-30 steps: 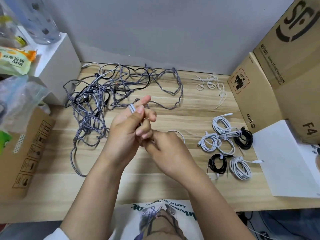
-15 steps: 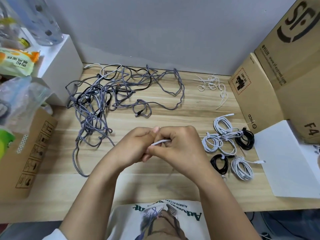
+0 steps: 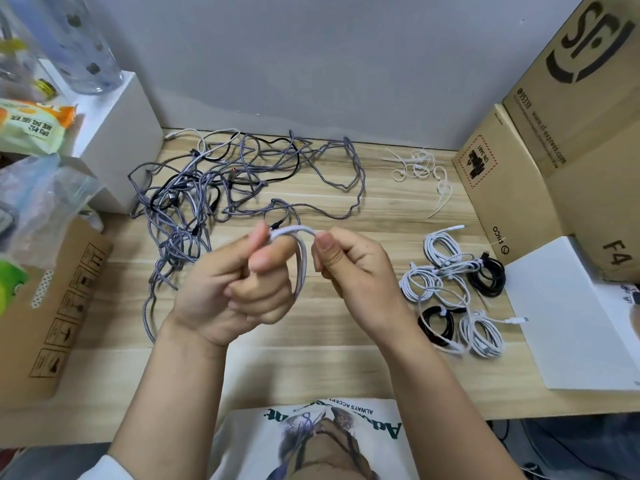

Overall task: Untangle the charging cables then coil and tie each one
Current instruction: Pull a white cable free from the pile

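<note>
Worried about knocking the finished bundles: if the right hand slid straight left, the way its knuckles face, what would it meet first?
Probably the white cable loop it pinches, then the left hand close beside it. The coiled cables lie on its other side. Depth is unclear.

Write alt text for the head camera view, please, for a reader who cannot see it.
Over a wooden table, the left hand and right hand hold a white cable wound in loops. A tangle of grey and black cables lies behind on the left; coiled, tied cables and loose white ties lie on the right.
</note>
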`<state>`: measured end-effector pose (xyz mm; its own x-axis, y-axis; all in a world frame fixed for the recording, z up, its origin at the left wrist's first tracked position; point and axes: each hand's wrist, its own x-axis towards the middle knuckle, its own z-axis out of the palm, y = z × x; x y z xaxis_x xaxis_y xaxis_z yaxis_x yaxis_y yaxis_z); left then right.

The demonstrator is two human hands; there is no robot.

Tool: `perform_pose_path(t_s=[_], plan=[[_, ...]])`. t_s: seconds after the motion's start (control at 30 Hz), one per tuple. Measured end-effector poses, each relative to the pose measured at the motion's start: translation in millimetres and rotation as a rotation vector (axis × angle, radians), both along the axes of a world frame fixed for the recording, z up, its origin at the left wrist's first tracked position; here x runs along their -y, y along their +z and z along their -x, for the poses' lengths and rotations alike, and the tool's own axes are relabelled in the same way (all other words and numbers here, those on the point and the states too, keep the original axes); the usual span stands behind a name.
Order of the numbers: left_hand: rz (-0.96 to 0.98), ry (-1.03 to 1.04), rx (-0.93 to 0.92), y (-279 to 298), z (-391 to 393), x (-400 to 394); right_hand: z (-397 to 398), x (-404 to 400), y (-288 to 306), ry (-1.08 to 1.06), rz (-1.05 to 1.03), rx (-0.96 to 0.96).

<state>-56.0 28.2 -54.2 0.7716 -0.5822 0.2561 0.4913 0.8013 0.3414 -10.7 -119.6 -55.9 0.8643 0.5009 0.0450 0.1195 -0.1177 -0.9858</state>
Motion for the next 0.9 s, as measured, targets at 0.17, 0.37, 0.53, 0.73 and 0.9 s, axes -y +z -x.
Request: perform_pose_path(t_s=[0.17, 0.37, 0.53, 0.73, 0.9], plan=[[0.039, 0.378, -0.140, 14, -4, -2, 6, -4, -7, 0.136, 0.340, 0.068], [-0.433, 0.856, -0.244, 1, -8, 21, 11, -6, 7, 0.209, 0.744, 0.200], [-0.795, 0.894, -0.157, -8, -9, 24, 19, -2, 17, 0.219, 0.779, 0.280], [-1.213, 0.768, -0.083, -24, -2, 17, 16, 4, 20, 0.037, 0.565, 0.361], [-1.315, 0.554, 0.051, -8, 5, 22, 8, 4, 12, -0.099, 0.371, 0.277]])
